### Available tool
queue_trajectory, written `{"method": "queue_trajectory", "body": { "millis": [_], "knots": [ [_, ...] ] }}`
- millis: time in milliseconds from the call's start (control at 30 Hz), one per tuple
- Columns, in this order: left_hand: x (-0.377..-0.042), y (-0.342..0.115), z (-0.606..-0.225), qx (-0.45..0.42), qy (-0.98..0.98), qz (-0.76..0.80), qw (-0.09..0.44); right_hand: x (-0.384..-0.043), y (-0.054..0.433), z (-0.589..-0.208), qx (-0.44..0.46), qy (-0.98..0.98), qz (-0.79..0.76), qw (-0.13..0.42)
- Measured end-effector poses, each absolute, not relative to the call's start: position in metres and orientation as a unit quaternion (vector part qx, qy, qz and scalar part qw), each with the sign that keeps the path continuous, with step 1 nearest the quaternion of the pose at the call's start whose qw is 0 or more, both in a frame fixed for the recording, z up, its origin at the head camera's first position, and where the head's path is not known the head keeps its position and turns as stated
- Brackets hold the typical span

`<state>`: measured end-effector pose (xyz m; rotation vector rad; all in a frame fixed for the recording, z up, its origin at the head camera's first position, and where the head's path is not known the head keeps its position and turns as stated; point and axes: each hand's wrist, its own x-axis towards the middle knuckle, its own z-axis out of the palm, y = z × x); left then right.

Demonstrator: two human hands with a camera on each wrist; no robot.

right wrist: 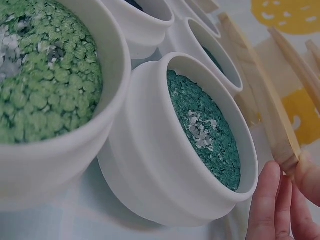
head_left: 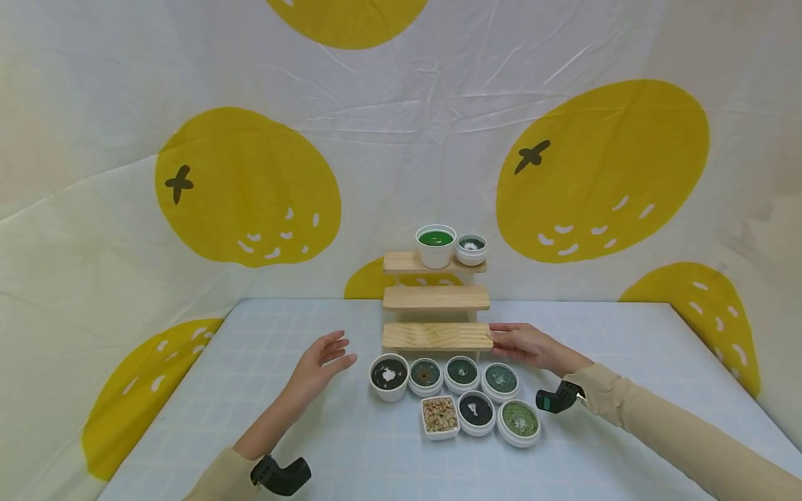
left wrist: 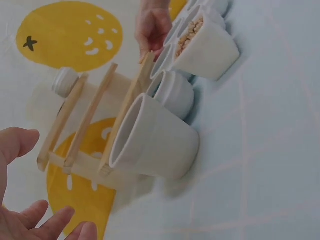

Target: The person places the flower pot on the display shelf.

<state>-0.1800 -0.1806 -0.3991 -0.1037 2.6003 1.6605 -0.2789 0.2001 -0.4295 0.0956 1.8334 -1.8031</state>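
A three-tier wooden display stand [head_left: 437,337] stands at the back of the table. My right hand [head_left: 523,344] pinches the right end of its lowest board [right wrist: 272,115], thumb on top and fingers beneath. To the left, my left hand [head_left: 319,362] hovers with relaxed fingers and holds nothing. A white cup with dark filling [head_left: 388,391] is nearest to it. On the top board sit a white cup with green filling [head_left: 435,252] and a small white bowl [head_left: 471,253].
Several white bowls crowd before the stand, among them a leafy green one [head_left: 520,423] and a dark one [head_left: 476,414]. Beside them is a square dish of tan bits [head_left: 441,417]. Behind the table hangs a cloth with yellow fruit prints [head_left: 250,188].
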Motion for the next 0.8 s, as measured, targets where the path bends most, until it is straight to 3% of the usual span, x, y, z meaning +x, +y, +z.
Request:
{"method": "queue_trajectory", "body": {
  "millis": [333, 800],
  "knots": [
    [-0.167, -0.178, -0.421, -0.046, 0.835, 0.546, 0.061, -0.279, 0.202, -0.432, 0.032, 0.677, -0.678, 0.284],
    [-0.16, -0.169, -0.437, -0.017, 0.808, 0.586, 0.06, -0.281, 0.202, -0.431, 0.031, 0.677, -0.676, 0.288]
  ]
}}
